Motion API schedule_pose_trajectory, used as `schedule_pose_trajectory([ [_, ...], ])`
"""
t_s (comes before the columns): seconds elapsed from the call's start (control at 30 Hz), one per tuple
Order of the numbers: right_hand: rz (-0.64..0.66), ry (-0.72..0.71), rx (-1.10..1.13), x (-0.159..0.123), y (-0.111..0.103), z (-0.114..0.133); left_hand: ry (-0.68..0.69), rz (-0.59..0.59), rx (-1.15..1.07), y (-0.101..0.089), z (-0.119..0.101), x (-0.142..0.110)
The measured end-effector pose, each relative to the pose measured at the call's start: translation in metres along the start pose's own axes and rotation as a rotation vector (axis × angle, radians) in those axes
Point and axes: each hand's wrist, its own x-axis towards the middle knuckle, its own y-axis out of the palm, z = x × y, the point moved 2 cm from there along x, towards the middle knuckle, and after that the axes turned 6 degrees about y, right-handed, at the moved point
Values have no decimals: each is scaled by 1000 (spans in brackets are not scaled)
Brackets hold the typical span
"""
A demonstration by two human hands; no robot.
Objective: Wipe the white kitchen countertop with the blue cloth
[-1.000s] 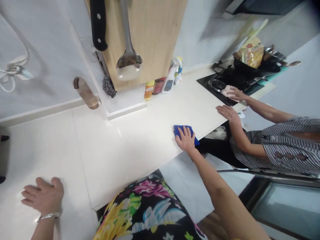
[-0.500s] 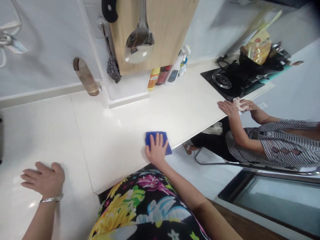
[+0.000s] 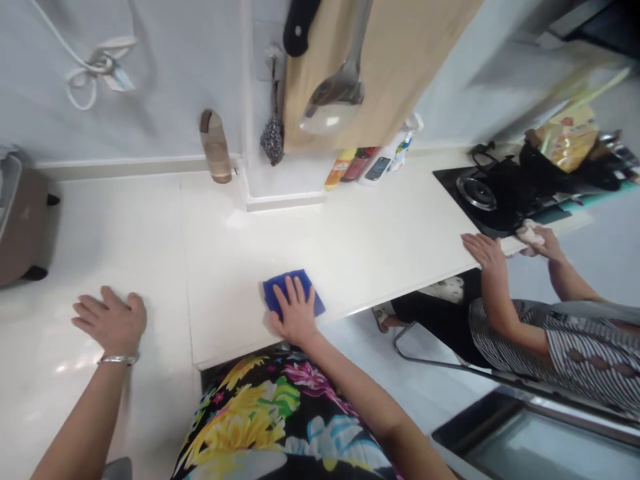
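Noted right hand [image 3: 296,317] palm down on a blue cloth [image 3: 270,292], fingers spread across it, laid over rather than wrapped around. Located cloth flat on the white counter [image 3: 380,227], near the front edge, just ahead of the flowered clothing [image 3: 265,420]; corners visible around the hand. Recorded left hand [image 3: 113,320] as released: palm down on bare counter, fingers apart, thumb on the side toward the cloth, silver bracelet [image 3: 119,360] at the wrist. Marked a seam [image 3: 187,287] in the counter between both hands. Observed at far left: brown appliance [image 3: 27,230] on dark feet. Along the wall: brownish see-through bottle [image 3: 217,150]; steel scourer [image 3: 273,141] hanging beside a wooden board [image 3: 405,60]; ladle [image 3: 333,103] and black knife handle [image 3: 299,30] in front of the board. Below the board: yellow bottle [image 3: 340,170] and white spray bottle [image 3: 381,163]. At right: black stove [image 3: 453,179]; nearby, another person in a striped top [image 3: 575,337], one hand [image 3: 485,250] at the counter edge, the other [image 3: 549,245] holding a pale cloth [image 3: 529,233].
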Motion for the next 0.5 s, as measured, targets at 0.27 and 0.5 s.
schedule_pose_trajectory([
  [0.27,-68,137,-204,-17,-5,-104,-36,-40,-23,0,3,-3],
  [0.5,3,-203,-218,-22,-6,-95,-87,-32,-68,8,11,-6],
])
